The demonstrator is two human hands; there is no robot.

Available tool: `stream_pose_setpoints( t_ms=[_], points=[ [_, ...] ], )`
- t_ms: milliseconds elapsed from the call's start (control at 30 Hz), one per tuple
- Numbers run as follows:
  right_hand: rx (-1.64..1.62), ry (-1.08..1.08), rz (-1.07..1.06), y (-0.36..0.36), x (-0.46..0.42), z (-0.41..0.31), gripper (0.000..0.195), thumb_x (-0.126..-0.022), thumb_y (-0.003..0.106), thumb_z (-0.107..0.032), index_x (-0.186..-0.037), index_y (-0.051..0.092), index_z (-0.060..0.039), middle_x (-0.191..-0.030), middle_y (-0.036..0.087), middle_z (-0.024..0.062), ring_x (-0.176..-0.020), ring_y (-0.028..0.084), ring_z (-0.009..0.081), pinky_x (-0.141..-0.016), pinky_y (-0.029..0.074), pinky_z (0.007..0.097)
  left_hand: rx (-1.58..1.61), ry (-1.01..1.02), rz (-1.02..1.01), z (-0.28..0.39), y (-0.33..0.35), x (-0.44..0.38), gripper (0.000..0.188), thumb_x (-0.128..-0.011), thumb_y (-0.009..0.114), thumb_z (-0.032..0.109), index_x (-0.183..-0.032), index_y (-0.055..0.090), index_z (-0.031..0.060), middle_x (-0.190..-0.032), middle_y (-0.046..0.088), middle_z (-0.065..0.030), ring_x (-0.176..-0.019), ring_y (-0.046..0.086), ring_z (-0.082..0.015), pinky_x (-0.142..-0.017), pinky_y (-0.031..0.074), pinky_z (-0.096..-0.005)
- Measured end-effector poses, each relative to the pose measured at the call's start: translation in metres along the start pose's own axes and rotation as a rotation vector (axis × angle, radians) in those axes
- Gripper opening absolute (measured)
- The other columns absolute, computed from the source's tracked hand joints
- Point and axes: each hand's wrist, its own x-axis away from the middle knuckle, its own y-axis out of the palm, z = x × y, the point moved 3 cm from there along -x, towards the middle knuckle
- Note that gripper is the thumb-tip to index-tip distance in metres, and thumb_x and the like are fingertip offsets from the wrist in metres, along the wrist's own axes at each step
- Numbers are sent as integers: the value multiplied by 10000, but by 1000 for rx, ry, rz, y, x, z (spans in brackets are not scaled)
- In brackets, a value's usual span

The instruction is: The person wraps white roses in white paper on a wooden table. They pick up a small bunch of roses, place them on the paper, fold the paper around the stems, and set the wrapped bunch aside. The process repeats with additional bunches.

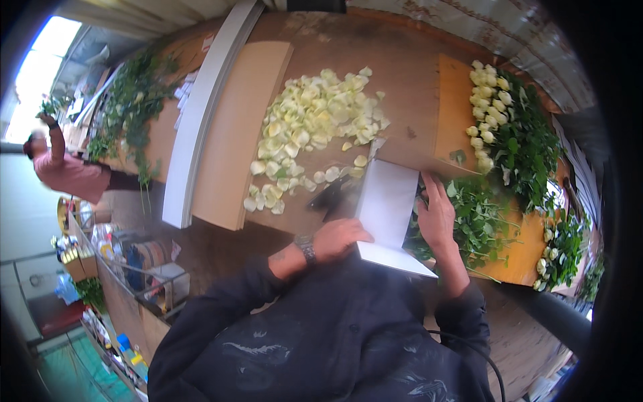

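Observation:
A folded white cardboard sheet (388,201) stands bent in front of my body, with one flap towards me and another at its far end. My left hand (344,238) grips its near left edge, fingertips partly behind the board. My right hand (436,208) lies along its right side with the fingers extended; whether it pinches the board is unclear. Loose pale petals (311,113) are heaped on the brown table (402,90) beyond my left hand. A dark object (329,198), blurred, lies just left of the board. Green leafy stems (472,221) lie right of my right hand.
White roses (485,105) with leafy stems lie at the right. Stacked white boards (201,120) and brown cardboard sheets (243,135) cross the table at the left. Beyond them are more green stems (133,100). A person in pink (70,173) stands far left, near a cart (125,301).

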Motion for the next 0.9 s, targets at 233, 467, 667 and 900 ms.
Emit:
stream_pose_setpoints(
  t_ms=[233,467,667,900],
  points=[
    [291,-363,-363,24,4,-39,1175,-535,960,-188,-1561,410,-29,-1687,265,227,-1576,225,424,-1275,230,582,-68,-41,-117,4,-3,1,405,-839,660,60,-1239,679,117,-1153,708,-95,-1049,655,-312,-880,535,-416],
    [348,-333,-372,40,9,-32,1203,-523,955,-176,-1573,384,-31,-1703,241,221,-1586,202,434,-1266,238,601,-84,-602,366,-43,-36,30,640,-811,711,98,-1427,548,34,-1385,606,-168,-1278,574,-337,-1105,462,-453],
    [374,-314,-347,44,11,-38,1185,-555,942,-161,-1584,365,-46,-1701,245,222,-1577,220,444,-1262,246,600,-571,-811,192,-90,-9,27,747,-767,853,315,-1388,558,23,-1270,583,-153,-1215,543,-340,-982,479,-457],
    [389,-313,-351,43,13,-41,1161,-573,928,-161,-1584,368,-47,-1695,255,230,-1573,229,452,-1255,255,600,209,-1064,218,-120,-16,30,596,-851,797,275,-1314,567,-21,-1131,651,-128,-981,687,-279,-823,574,-422]
  ],
)
